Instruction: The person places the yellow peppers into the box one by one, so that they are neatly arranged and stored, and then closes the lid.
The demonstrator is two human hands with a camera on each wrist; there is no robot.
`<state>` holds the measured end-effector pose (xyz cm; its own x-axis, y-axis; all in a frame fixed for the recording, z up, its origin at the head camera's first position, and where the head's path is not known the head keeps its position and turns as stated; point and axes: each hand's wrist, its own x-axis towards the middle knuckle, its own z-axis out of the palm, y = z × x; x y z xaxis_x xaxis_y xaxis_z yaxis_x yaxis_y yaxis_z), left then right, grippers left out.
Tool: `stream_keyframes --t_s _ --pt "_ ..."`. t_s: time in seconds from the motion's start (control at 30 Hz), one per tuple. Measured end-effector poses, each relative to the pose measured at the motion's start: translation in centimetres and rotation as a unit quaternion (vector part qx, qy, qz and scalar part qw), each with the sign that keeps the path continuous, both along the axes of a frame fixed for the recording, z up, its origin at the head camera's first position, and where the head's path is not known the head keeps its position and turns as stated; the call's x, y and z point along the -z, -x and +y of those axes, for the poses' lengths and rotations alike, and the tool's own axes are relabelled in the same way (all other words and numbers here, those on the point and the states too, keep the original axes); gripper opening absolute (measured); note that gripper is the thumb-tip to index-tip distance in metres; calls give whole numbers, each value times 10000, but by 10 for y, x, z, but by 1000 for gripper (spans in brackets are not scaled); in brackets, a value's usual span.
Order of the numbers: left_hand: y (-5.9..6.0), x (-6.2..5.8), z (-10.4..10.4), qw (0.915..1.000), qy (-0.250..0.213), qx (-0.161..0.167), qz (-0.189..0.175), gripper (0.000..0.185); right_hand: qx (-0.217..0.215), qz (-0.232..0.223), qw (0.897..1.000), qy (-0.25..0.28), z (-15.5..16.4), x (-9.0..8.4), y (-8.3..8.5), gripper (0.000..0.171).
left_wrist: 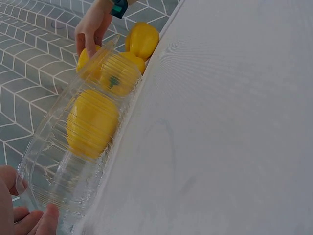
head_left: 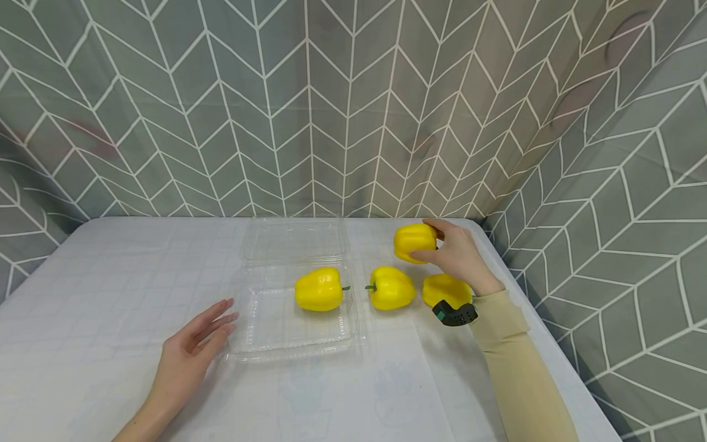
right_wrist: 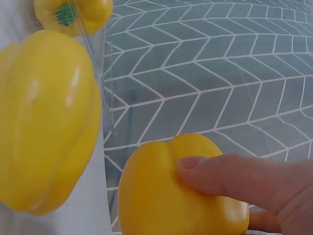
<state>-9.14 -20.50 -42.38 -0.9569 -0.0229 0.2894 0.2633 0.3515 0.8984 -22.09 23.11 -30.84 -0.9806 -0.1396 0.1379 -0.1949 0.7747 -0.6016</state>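
Note:
My right hand grips a yellow bell pepper at the back right of the table, its thumb lying on the pepper's side in the right wrist view. A clear plastic clamshell container lies opened flat, its lid toward the back. One yellow bell pepper lies on its side in the container's base, green stem to the right. At the container's left edge is my left hand, fingers loosely extended, fingertips right at the rim in the left wrist view.
Two more yellow bell peppers lie right of the container: one with its stem to the left, another below my right wrist, partly behind a black wrist device. A white cloth covers the table; a patterned grey curtain hangs behind.

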Motion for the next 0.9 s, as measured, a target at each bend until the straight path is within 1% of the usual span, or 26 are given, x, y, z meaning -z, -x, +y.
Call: stream_keyframes --t_s 0.6,0.7,0.9 --pt "-1 -1 -1 10000 21 2 -25 47 -330 550 9978 139 -18 -7 -10 67" --pt "-1 -1 -1 10000 13 16 -17 47 -389 615 9972 153 -22 -8 -12 68" --pt "0 -1 -1 9999 -43 82 40 47 -470 559 9972 176 -28 -10 -15 73"
